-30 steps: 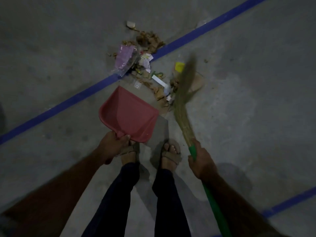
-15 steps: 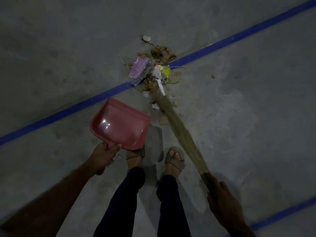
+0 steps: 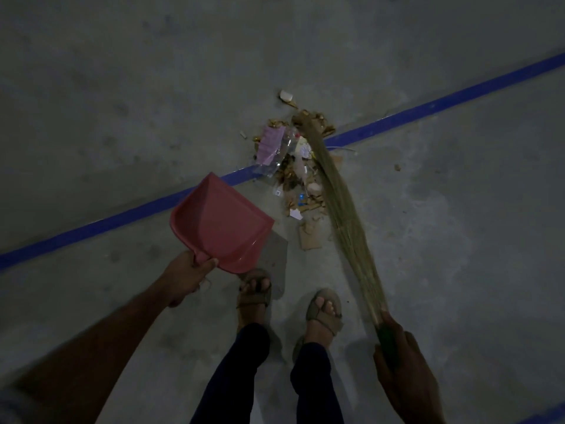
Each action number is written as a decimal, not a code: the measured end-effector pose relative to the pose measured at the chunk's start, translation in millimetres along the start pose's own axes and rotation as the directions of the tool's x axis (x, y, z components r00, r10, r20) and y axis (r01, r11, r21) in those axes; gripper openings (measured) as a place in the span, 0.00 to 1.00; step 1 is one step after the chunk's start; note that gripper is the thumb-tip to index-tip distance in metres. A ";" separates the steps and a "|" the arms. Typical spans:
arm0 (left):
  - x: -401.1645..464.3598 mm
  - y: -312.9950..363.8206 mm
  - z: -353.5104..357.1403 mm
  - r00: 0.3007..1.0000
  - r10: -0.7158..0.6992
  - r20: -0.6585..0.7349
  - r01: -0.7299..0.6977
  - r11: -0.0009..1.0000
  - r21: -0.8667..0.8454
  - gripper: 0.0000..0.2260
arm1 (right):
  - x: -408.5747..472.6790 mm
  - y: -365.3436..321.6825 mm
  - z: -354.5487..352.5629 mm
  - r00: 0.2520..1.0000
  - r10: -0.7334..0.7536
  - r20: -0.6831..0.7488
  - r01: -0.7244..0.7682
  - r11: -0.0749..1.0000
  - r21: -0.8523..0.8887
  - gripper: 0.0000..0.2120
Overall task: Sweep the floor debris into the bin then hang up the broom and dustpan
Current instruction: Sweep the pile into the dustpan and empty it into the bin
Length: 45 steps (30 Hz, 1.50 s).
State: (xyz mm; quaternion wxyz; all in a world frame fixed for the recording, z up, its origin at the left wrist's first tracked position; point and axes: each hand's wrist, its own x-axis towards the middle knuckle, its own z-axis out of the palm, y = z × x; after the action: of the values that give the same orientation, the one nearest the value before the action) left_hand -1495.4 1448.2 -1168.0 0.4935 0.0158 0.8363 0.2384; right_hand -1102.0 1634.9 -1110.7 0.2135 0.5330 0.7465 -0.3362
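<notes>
My left hand (image 3: 189,275) grips the handle of a red dustpan (image 3: 221,223), which hangs tilted just above the floor, left of the debris. My right hand (image 3: 400,359) holds the green handle of a straw broom (image 3: 339,203). The broom's bristles slant up and left, and their tip lies on the far end of a debris pile (image 3: 295,166) of dry leaves, paper scraps, a pink wrapper and clear plastic. The pile straddles a blue floor line. No bin is in view.
The grey concrete floor (image 3: 458,224) is crossed by a blue painted line (image 3: 443,104). My two sandalled feet (image 3: 324,310) stand just below the dustpan and the pile. A second blue line (image 3: 547,416) shows at the bottom right corner. The light is dim.
The broom has swung from the near side of the pile to its far right side, with the tip reaching beyond the blue line. The dustpan has stayed left of the debris.
</notes>
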 end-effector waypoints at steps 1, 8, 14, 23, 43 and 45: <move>7.6 -0.6 -5.3 1.000 -0.002 -0.007 0.002 1.000 0.013 0.10 | 5.5 -5.9 2.0 1.000 -0.017 -0.013 0.017 1.000 -0.006 0.34; 68.3 9.2 -34.9 0.999 0.034 0.033 -0.038 0.989 0.145 0.08 | 72.8 -65.8 14.7 0.992 -0.108 -0.066 0.108 0.994 -0.001 0.38; 147.4 37.7 -60.5 0.997 0.082 0.004 -0.079 0.950 0.304 0.15 | 165.6 -99.9 29.2 0.970 -0.140 -0.200 0.128 0.989 -0.073 0.36; 265.6 109.7 -78.7 0.982 0.075 0.171 -0.155 0.841 0.519 0.09 | 292.2 -66.0 13.3 0.961 -0.083 -0.263 0.047 0.989 -0.139 0.34; 246.9 22.0 -4.7 0.891 0.131 0.434 -0.395 0.693 0.602 0.34 | 129.1 47.4 20.2 0.981 -0.173 0.087 0.188 0.959 -0.211 0.45; 225.4 22.0 4.8 0.904 0.125 0.409 -0.377 0.686 0.623 0.24 | 111.2 62.1 18.5 0.990 -0.107 0.087 0.123 0.970 -0.209 0.48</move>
State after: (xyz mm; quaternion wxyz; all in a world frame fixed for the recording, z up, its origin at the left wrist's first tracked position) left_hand -1611.5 1528.6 -1345.2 0.5482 0.3542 0.7571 -0.0293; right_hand -1082.3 1706.7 -1215.7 0.2778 0.4497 0.7994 -0.2856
